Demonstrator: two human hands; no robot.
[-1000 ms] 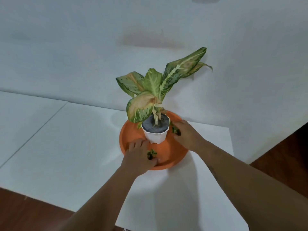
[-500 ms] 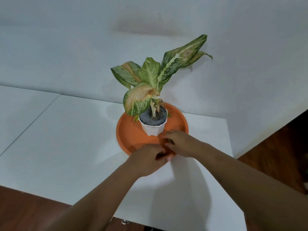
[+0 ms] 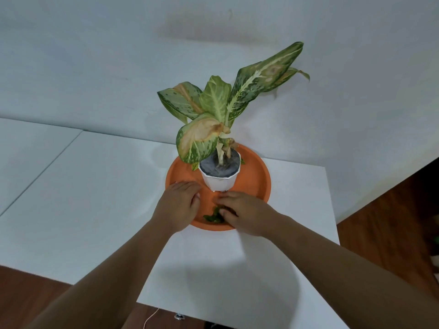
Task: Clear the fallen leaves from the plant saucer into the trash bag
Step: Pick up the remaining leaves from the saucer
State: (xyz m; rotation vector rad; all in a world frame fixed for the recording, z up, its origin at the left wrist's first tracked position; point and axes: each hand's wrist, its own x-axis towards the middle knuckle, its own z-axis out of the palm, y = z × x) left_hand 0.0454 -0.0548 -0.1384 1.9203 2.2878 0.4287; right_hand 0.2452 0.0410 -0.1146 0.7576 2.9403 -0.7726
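An orange plant saucer (image 3: 255,176) sits on a white table and carries a white pot (image 3: 219,182) with a variegated plant (image 3: 221,105). A small heap of green fallen leaves (image 3: 213,217) lies at the saucer's near rim. My right hand (image 3: 244,213) rests on the saucer with its fingertips touching the heap from the right. My left hand (image 3: 178,206) lies palm down on the saucer's left near part, fingers apart, just left of the leaves. A few more leaf bits (image 3: 242,161) show behind the pot. No trash bag is in view.
The white table (image 3: 95,198) ends close on the right (image 3: 330,210), where dark wooden floor (image 3: 392,233) begins. A white wall stands right behind the saucer. A second white tabletop (image 3: 28,148) adjoins on the left.
Both hands came from either side of the pot to the saucer's near rim. The leaves now lie gathered in one heap there, and my left hand has shifted slightly left, off the heap.
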